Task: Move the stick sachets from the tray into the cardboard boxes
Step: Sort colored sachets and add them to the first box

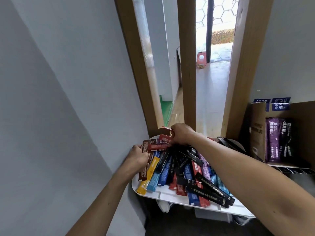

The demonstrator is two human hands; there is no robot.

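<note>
- Lower right, my right forearm [255, 178] reaches in; my right hand [182, 136] pinches red stick sachets [164, 138].
- My left hand [138, 157] grips brown sachets [145, 147].
- White tray [170, 197], centre.
- Cardboard box [258, 133], right edge.

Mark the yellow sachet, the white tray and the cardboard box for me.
yellow sachet [149, 175], head view, middle of its printed face.
white tray [167, 196], head view, bare strip by the front rim.
cardboard box [257, 132], head view, brown left flap.
</note>
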